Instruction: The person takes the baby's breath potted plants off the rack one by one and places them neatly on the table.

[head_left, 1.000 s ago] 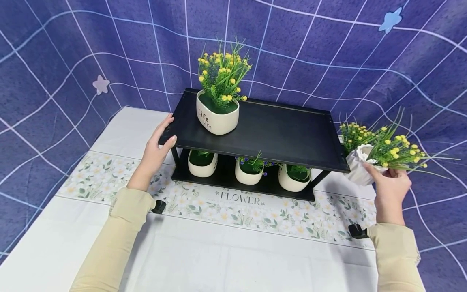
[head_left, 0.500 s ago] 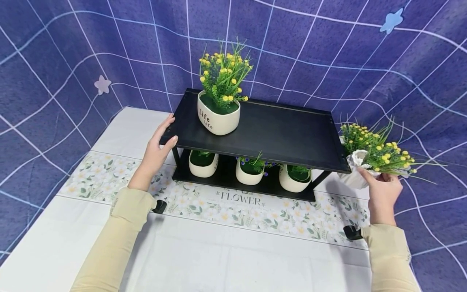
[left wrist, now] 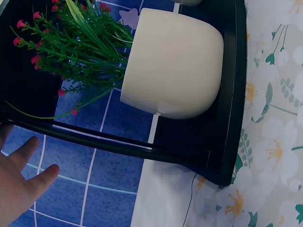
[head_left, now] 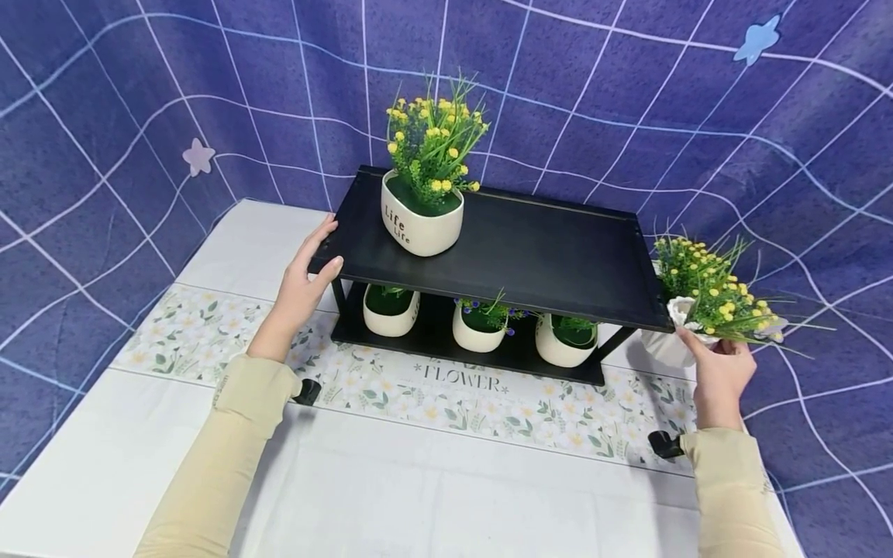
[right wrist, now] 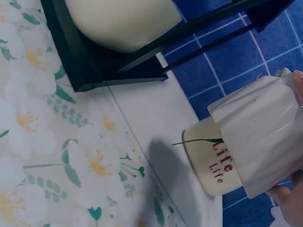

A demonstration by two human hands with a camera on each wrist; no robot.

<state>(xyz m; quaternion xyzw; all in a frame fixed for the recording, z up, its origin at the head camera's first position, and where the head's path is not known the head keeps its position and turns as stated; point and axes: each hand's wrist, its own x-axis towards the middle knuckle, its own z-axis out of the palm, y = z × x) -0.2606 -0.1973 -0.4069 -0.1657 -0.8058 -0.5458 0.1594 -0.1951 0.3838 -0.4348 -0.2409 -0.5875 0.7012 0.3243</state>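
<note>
My right hand [head_left: 722, 380] grips the rim of a crinkled white flowerpot [right wrist: 265, 132] with yellow flowers [head_left: 729, 310], close to the right end of the black two-tier shelf [head_left: 544, 256]. In the right wrist view this pot overlaps a cream "Life" pot [right wrist: 208, 146], which stands behind it. Yellow blooms [head_left: 687, 260] show past the held pot in the head view. At the shelf's other end, my left hand [head_left: 300, 287] rests against the top board's edge, fingers spread and thumb at the front corner.
One cream "Life" pot [head_left: 422, 229] with yellow flowers stands on the top board's left part. Below it, the lower tier bears three cream pots [head_left: 477, 337]. A white cloth with a floral band [head_left: 418, 407] covers the table; a blue gridded curtain [head_left: 558, 93] hangs behind.
My right hand has carried the crinkled white pot leftward and slightly down, nearer the shelf's right end. My left hand stays at the shelf's left edge.
</note>
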